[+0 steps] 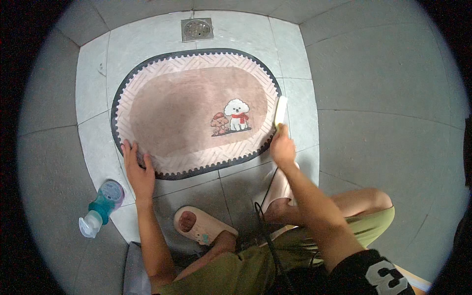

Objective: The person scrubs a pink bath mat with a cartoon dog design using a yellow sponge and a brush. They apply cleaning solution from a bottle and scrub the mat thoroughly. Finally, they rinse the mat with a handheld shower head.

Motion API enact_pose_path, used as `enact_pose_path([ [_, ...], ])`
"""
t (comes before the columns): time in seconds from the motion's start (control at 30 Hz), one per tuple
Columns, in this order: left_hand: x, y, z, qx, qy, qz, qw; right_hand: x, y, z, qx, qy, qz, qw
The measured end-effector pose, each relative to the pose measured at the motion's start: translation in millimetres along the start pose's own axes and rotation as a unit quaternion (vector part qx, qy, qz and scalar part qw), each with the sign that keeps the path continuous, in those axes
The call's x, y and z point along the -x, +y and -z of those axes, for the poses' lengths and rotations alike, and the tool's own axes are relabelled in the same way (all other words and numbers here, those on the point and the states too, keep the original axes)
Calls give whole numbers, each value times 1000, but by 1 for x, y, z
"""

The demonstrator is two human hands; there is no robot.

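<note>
An oval pink-brown bath mat [177,107] with a dark scalloped border and a print of two cartoon dogs lies flat on the pale tiled floor. My left hand [139,171] rests on its lower left edge, fingers spread, holding nothing. My right hand [283,147] is closed around the handle of a white brush [281,110], whose head lies along the mat's right edge. The brush's bristles are hidden beneath it.
A metal floor drain [197,29] is set in the tiles beyond the mat. A teal pump bottle [101,206] stands at the lower left near the wall. My slippered feet are close to the mat's near side, with a dark cord hanging between. Grey tiled walls surround the floor.
</note>
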State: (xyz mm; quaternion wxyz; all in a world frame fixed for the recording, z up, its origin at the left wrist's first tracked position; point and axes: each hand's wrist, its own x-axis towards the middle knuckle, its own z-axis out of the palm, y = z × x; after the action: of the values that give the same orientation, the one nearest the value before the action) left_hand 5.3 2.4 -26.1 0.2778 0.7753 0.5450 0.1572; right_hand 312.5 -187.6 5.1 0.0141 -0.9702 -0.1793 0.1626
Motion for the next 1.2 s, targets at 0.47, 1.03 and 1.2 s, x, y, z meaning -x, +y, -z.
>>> enact_pose_path([
  [0.47, 10, -4, -8, -21, 27, -7, 999, 9, -69, -3, 116, -125, 302, 938],
  [1.03, 54, 31, -5, 77, -7, 57, 995, 17, -270, -21, 158, -63, 503, 847],
  [1.2, 59, 39, -4, 46, -44, 46, 997, 59, -233, -43, 265, -121, 692, 660],
])
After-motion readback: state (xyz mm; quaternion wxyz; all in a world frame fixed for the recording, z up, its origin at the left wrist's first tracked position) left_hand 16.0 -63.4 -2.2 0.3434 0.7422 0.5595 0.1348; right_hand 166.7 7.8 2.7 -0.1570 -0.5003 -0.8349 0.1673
